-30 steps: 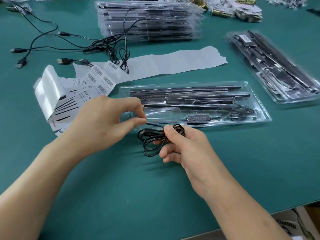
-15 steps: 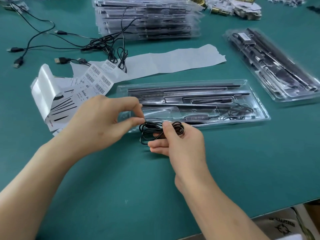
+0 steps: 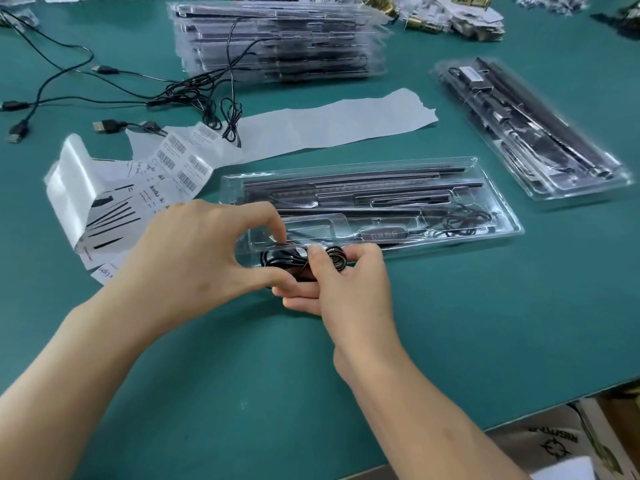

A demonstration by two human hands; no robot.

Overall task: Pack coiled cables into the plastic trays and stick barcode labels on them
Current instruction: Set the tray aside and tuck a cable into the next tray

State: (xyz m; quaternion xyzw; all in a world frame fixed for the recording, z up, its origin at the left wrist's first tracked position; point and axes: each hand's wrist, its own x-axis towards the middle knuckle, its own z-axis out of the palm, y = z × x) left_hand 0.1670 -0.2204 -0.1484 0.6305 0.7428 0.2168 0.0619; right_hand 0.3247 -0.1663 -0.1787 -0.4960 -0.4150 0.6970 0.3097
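Left hand (image 3: 194,258) and right hand (image 3: 349,292) pinch thin black coiled cable (image 3: 280,259) at clear tray (image 3: 502,216)

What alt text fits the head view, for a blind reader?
The left hand and right hand hold a coiled cable at the near edge of a clear tray on a green table; barcode labels lie left.

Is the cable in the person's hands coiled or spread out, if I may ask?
Coiled: the black cable forms bunched loops held between the left hand and right hand.
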